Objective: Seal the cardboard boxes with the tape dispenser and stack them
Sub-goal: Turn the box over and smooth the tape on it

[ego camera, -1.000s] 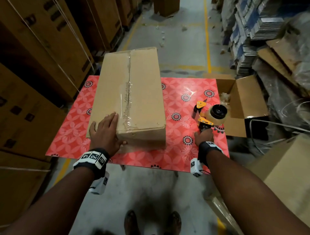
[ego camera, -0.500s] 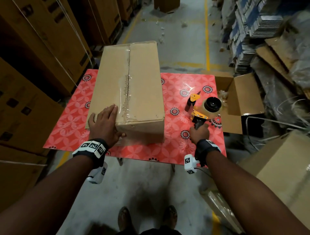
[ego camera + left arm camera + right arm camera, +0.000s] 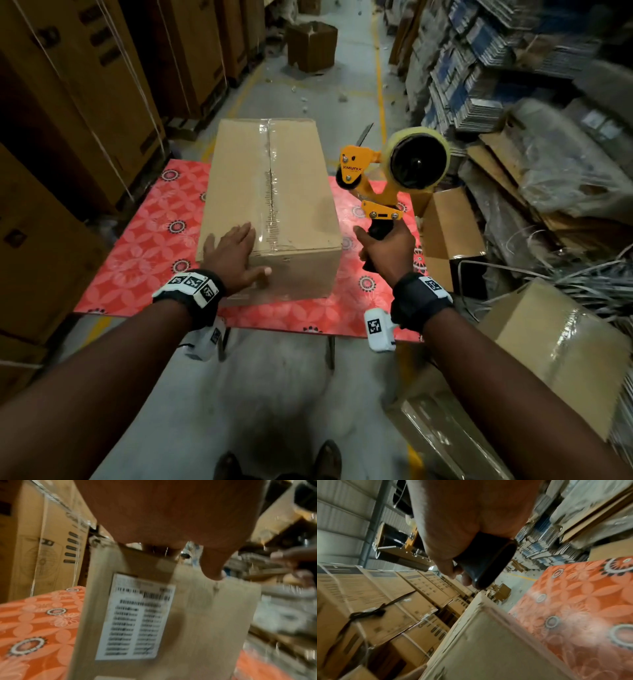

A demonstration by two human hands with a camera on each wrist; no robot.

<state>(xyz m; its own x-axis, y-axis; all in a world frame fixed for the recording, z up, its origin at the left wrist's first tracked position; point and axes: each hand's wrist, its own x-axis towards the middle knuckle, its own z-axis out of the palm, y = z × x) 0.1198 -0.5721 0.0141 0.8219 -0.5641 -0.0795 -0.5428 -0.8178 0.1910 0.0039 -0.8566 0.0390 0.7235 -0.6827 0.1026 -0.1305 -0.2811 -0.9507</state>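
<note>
Box: cardboard box (image 3: 270,205) lies lengthwise on the red floral table (image 3: 144,246), flaps closed; clear tape visible along the top seam.
Label: white barcode sheet (image 3: 135,616) on the near end face.
Left hand: left hand (image 3: 233,255) lies flat, fingers spread, on the near top corner, thumb over the edge.
Right hand: right hand (image 3: 388,253) wrapped round the black handle; tape dispenser (image 3: 394,174) held in the air just right of the box, clear of it.
Progress: top seam looks taped; whether another strip follows, cannot tell. Stacking not yet done.
Surroundings: open empty carton (image 3: 448,226) beside the table's right edge.
</note>
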